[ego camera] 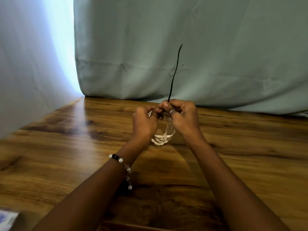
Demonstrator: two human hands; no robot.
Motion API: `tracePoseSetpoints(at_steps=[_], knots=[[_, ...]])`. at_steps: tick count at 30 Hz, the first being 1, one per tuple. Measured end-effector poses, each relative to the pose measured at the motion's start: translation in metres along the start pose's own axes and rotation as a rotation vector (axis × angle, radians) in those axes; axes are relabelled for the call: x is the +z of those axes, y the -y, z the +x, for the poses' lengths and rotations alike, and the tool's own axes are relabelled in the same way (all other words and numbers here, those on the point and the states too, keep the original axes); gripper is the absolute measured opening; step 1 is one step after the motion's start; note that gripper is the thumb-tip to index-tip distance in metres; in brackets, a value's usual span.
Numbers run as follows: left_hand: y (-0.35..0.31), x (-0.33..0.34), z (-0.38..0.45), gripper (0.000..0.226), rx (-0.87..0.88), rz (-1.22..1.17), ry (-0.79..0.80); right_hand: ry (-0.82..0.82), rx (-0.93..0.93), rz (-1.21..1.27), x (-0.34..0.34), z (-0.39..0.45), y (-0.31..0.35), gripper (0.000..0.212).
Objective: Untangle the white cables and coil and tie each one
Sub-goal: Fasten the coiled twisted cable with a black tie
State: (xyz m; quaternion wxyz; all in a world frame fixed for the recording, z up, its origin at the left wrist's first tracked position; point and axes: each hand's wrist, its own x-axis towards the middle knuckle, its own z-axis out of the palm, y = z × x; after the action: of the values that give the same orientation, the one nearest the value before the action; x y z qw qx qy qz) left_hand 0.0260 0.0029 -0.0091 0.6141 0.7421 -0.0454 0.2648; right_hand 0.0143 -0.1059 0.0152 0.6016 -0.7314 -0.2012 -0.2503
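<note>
A coiled white cable [162, 138] hangs in loops between my two hands, just above the wooden table [66, 155]. My left hand [144, 121] grips the top of the coil with curled fingers. My right hand [181, 116], wearing a ring, pinches a thin black tie [175, 72] at the top of the coil. The tie's long free end sticks straight up in front of the curtain. The upper part of the coil is hidden behind my fingers.
A pale green curtain [183, 47] hangs along the table's far edge. At the left a white sheet [30, 64] glows with light. A box corner [10, 219] shows at the bottom left. A beaded bracelet [123, 164] circles my left wrist.
</note>
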Motion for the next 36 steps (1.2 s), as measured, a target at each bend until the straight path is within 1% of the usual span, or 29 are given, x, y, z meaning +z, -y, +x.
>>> tracePoseSetpoints(at_steps=[1, 3, 5, 7, 8, 9, 11, 14, 16, 17, 18, 19, 21, 23, 24, 25, 26, 28, 30, 32, 34, 36], knots=[[0.0, -0.003, 0.001, 0.015, -0.097, -0.107, 0.026, 0.034, -0.04, -0.035, 0.0, -0.001, -0.002, 0.013], [-0.003, -0.007, 0.003, 0.015, -0.281, -0.294, 0.059, 0.111, -0.133, -0.186, -0.001, -0.002, -0.007, 0.012], [-0.006, -0.012, 0.007, 0.016, -0.455, -0.459, 0.053, 0.197, -0.237, -0.326, -0.002, -0.003, -0.01, 0.012], [-0.004, -0.019, 0.015, 0.014, -0.6, -0.636, 0.054, 0.269, -0.304, -0.431, -0.002, -0.004, -0.013, 0.017], [-0.003, -0.023, 0.017, 0.015, -0.644, -0.697, 0.071, 0.296, -0.313, -0.469, -0.003, -0.004, -0.013, 0.019], [-0.001, -0.027, 0.019, 0.021, -0.668, -0.72, 0.099, 0.316, -0.325, -0.48, -0.003, -0.004, -0.013, 0.021], [0.0, -0.034, 0.019, 0.027, -0.659, -0.7, 0.138, 0.355, -0.353, -0.457, -0.004, -0.003, -0.013, 0.021], [-0.004, -0.036, 0.015, 0.022, -0.554, -0.563, 0.142, 0.436, -0.373, -0.472, -0.008, -0.002, -0.01, 0.018], [-0.005, -0.034, 0.013, 0.025, -0.406, -0.392, 0.133, 0.522, -0.302, -0.448, -0.015, 0.0, -0.009, 0.021], [-0.004, -0.033, 0.013, 0.026, -0.331, -0.316, 0.139, 0.553, -0.235, -0.367, -0.02, 0.001, -0.006, 0.025], [-0.003, -0.034, 0.013, 0.024, -0.265, -0.262, 0.15, 0.539, -0.181, -0.26, -0.025, 0.002, -0.003, 0.029], [-0.004, -0.034, 0.012, 0.023, -0.209, -0.232, 0.163, 0.476, -0.152, -0.148, -0.031, 0.004, -0.001, 0.033], [-0.007, -0.034, 0.01, 0.021, -0.128, -0.261, 0.205, 0.261, -0.127, 0.016, -0.043, 0.009, 0.002, 0.036], [-0.011, -0.032, 0.008, 0.019, -0.059, -0.324, 0.278, 0.063, -0.052, 0.104, -0.05, 0.014, -0.001, 0.032], [-0.012, -0.031, 0.007, 0.018, -0.023, -0.338, 0.315, 0.031, 0.02, 0.129, -0.049, 0.015, -0.003, 0.029], [-0.012, -0.029, 0.005, 0.017, 0.018, -0.33, 0.349, 0.045, 0.109, 0.142, -0.047, 0.015, -0.006, 0.026], [-0.011, -0.027, 0.004, 0.018, 0.068, -0.29, 0.381, 0.094, 0.209, 0.156, -0.043, 0.013, -0.009, 0.024], [-0.006, -0.024, 0.003, 0.02, 0.166, -0.123, 0.443, 0.246, 0.413, 0.201, -0.039, 0.008, -0.016, 0.027], [0.0, -0.021, 0.002, 0.019, 0.255, 0.056, 0.473, 0.406, 0.55, 0.279, -0.04, 0.005, -0.02, 0.031], [0.002, -0.017, -0.001, 0.023, 0.426, 0.216, 0.429, 0.5, 0.598, 0.35, -0.047, 0.004, -0.023, 0.03], [-0.001, -0.012, -0.004, 0.025, 0.628, 0.325, 0.387, 0.527, 0.617, 0.387, -0.053, 0.002, -0.025, 0.025], [-0.003, -0.01, -0.006, 0.023, 0.716, 0.338, 0.365, 0.542, 0.63, 0.411, -0.055, 0.0, -0.025, 0.022]])
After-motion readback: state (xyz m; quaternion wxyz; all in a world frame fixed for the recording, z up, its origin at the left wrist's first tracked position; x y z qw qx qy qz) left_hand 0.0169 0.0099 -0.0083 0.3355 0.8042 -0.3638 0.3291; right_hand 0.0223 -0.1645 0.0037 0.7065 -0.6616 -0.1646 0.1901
